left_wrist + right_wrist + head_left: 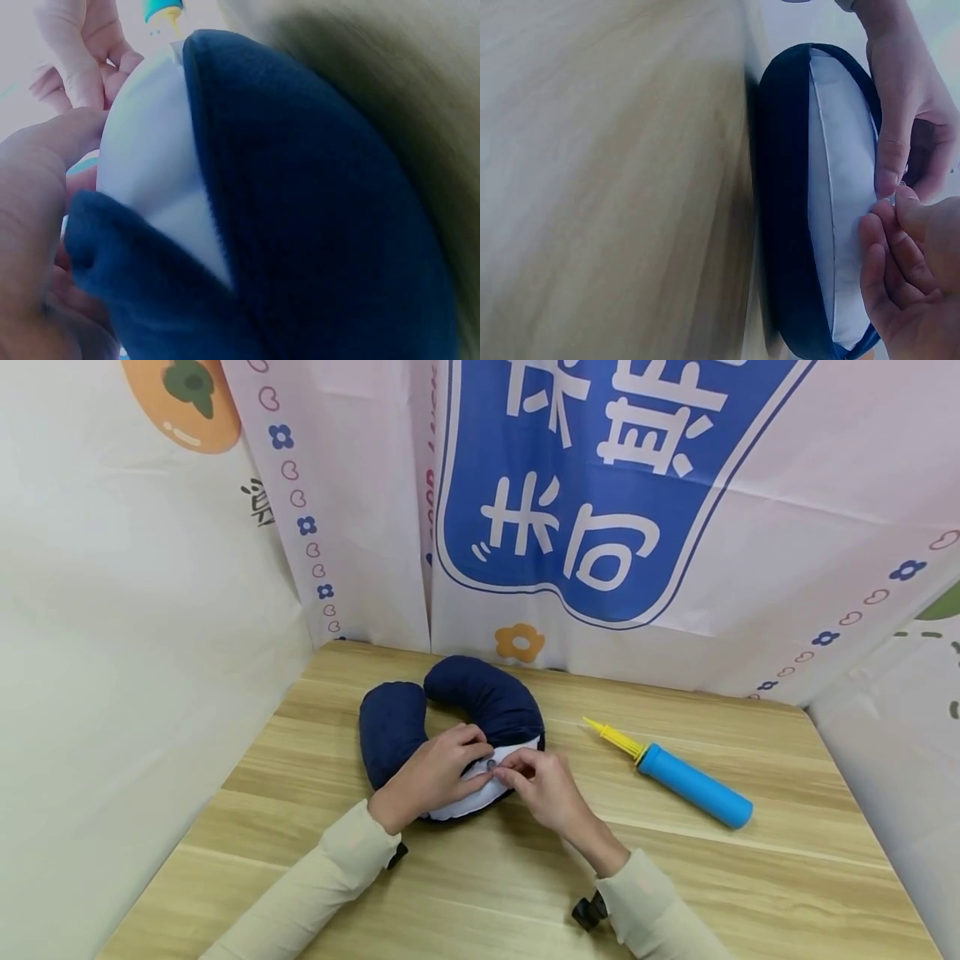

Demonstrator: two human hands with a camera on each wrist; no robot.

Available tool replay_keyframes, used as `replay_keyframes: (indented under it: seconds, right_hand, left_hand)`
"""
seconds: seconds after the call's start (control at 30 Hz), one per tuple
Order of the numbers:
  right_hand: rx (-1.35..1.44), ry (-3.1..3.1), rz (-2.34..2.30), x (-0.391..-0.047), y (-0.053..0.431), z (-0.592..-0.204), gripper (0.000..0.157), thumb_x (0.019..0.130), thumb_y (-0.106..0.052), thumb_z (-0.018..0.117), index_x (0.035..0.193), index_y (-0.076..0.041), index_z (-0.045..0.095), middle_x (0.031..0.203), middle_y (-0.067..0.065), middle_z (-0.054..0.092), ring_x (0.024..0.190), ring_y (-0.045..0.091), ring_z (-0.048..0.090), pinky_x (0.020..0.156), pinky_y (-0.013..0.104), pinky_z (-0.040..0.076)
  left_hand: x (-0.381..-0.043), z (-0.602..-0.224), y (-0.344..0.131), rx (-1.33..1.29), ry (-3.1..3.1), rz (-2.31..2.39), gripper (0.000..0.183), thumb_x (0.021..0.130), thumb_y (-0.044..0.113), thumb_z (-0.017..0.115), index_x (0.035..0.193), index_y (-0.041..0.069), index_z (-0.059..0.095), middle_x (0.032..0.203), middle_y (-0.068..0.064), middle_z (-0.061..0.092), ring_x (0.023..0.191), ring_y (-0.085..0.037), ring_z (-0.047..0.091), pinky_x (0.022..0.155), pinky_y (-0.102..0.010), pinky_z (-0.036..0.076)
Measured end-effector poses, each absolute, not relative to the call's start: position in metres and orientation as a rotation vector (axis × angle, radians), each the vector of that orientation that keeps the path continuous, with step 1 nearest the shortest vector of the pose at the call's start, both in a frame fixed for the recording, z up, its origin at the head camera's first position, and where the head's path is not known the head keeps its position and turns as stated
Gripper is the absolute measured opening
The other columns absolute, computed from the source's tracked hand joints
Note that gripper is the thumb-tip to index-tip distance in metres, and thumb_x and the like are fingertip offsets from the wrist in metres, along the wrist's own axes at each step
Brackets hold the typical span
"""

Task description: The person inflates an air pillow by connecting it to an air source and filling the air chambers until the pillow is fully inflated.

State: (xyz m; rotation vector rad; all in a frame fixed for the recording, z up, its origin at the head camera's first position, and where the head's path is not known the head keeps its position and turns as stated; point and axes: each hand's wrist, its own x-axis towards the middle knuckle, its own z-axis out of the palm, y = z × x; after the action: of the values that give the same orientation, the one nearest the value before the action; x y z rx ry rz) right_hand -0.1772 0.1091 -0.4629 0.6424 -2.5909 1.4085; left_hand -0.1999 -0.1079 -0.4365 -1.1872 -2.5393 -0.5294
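Note:
A navy U-shaped neck pillow [491,693] lies on the table, its cover parted along the near curve. Through that opening shows a white inflatable inner [847,150], with a small clear valve [491,765] standing up from it. My left hand [442,766] reaches over the pillow from the left, its thumb and forefinger gripping the white inner around the valve. From the right, my right hand [550,791] pinches the valve between thumb and fingertips. Both hands' fingertips meet there in the right wrist view. The fingers partly hide the valve.
A blue hand pump [697,785] with a yellow nozzle [615,737] lies to the right of the pillow. Behind the wooden table [487,893] hangs a printed curtain [360,510], and pale sheets flank both sides.

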Motion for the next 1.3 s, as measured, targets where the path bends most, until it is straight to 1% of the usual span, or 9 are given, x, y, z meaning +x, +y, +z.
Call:
replay_keyframes:
  seconds: [0.13, 0.3, 0.5, 0.6, 0.7, 0.87, 1.03, 1.1, 1.3]
  right_hand:
    - [0.671, -2.568, 1.390, -0.178, 0.109, -0.463, 0.006, 0.097, -0.016, 0.077, 0.092, -0.013, 0.079, 0.086, -0.003, 0.078, 0.077, 0.003, 0.070, 0.068, 0.020, 0.058]
    - [0.730, -2.522, 1.362, -0.178, 0.108, -0.465, 0.006, 0.096, -0.013, 0.077, 0.091, -0.012, 0.079, 0.085, -0.002, 0.078, 0.074, 0.002, 0.069, 0.065, 0.020, 0.057]
    - [0.755, -2.485, 1.323, -0.180, 0.108, -0.467, 0.006, 0.096, -0.011, 0.078, 0.090, -0.010, 0.079, 0.083, -0.001, 0.078, 0.072, 0.003, 0.067, 0.064, 0.020, 0.057]
    - [0.756, -2.477, 1.319, -0.180, 0.107, -0.468, 0.006, 0.096, -0.011, 0.078, 0.090, -0.010, 0.079, 0.083, 0.000, 0.078, 0.072, 0.003, 0.068, 0.064, 0.020, 0.057]
    - [0.753, -2.471, 1.310, -0.179, 0.107, -0.468, 0.006, 0.096, -0.010, 0.078, 0.090, -0.009, 0.079, 0.083, 0.001, 0.078, 0.072, 0.004, 0.068, 0.064, 0.019, 0.057]
    - [0.736, -2.459, 1.279, -0.175, 0.105, -0.468, 0.007, 0.096, -0.011, 0.078, 0.091, -0.006, 0.079, 0.083, 0.000, 0.078, 0.072, 0.003, 0.066, 0.064, 0.019, 0.055]
    - [0.690, -2.441, 1.228, -0.172, 0.100, -0.468, 0.005, 0.094, -0.009, 0.080, 0.089, -0.008, 0.077, 0.080, -0.001, 0.076, 0.069, 0.003, 0.063, 0.061, 0.019, 0.053]
    - [0.665, -2.437, 1.200, -0.171, 0.098, -0.468, 0.007, 0.093, -0.007, 0.080, 0.087, -0.008, 0.076, 0.079, -0.001, 0.075, 0.068, 0.003, 0.062, 0.061, 0.018, 0.053]
    - [0.572, -2.432, 1.137, -0.167, 0.089, -0.468, 0.010, 0.092, -0.003, 0.080, 0.087, -0.007, 0.073, 0.079, 0.001, 0.074, 0.069, 0.006, 0.065, 0.061, 0.020, 0.055]
  left_hand:
    - [-0.200, -0.437, -0.104, -1.170, -2.544, -0.418, 0.022, 0.092, 0.025, 0.083, 0.107, 0.010, 0.077, 0.103, -0.003, 0.063, 0.088, -0.016, 0.055, 0.077, -0.027, 0.054]
    - [-0.201, -0.437, -0.099, -1.163, -2.554, -0.266, 0.023, 0.092, 0.027, 0.082, 0.104, 0.010, 0.071, 0.102, -0.004, 0.060, 0.087, -0.018, 0.051, 0.078, -0.029, 0.051]
    - [-0.203, -0.436, -0.094, -1.218, -2.505, -0.133, 0.012, 0.096, 0.019, 0.077, 0.097, 0.010, 0.069, 0.095, -0.005, 0.059, 0.083, -0.020, 0.049, 0.079, -0.032, 0.047]
    - [-0.203, -0.436, -0.092, -1.245, -2.481, -0.079, 0.010, 0.098, 0.017, 0.074, 0.096, 0.009, 0.069, 0.094, -0.005, 0.059, 0.082, -0.020, 0.048, 0.080, -0.032, 0.045]
    - [-0.204, -0.437, -0.093, -1.262, -2.464, -0.063, 0.010, 0.099, 0.016, 0.072, 0.096, 0.008, 0.067, 0.092, -0.005, 0.058, 0.082, -0.020, 0.047, 0.081, -0.032, 0.044]
    - [-0.206, -0.440, -0.094, -1.280, -2.417, -0.114, 0.010, 0.099, 0.012, 0.071, 0.094, 0.007, 0.064, 0.089, -0.004, 0.057, 0.081, -0.019, 0.048, 0.081, -0.031, 0.043]
    - [-0.206, -0.443, -0.095, -1.287, -2.366, -0.193, 0.012, 0.095, 0.008, 0.073, 0.090, 0.007, 0.062, 0.085, -0.004, 0.056, 0.078, -0.018, 0.047, 0.077, -0.031, 0.043]
    - [-0.205, -0.444, -0.095, -1.281, -2.360, -0.201, 0.013, 0.094, 0.007, 0.073, 0.089, 0.007, 0.062, 0.083, -0.004, 0.055, 0.077, -0.018, 0.046, 0.076, -0.031, 0.043]
    - [-0.202, -0.443, -0.092, -1.248, -2.375, -0.143, 0.014, 0.098, 0.008, 0.069, 0.088, 0.007, 0.060, 0.083, -0.004, 0.053, 0.076, -0.018, 0.043, 0.076, -0.031, 0.041]
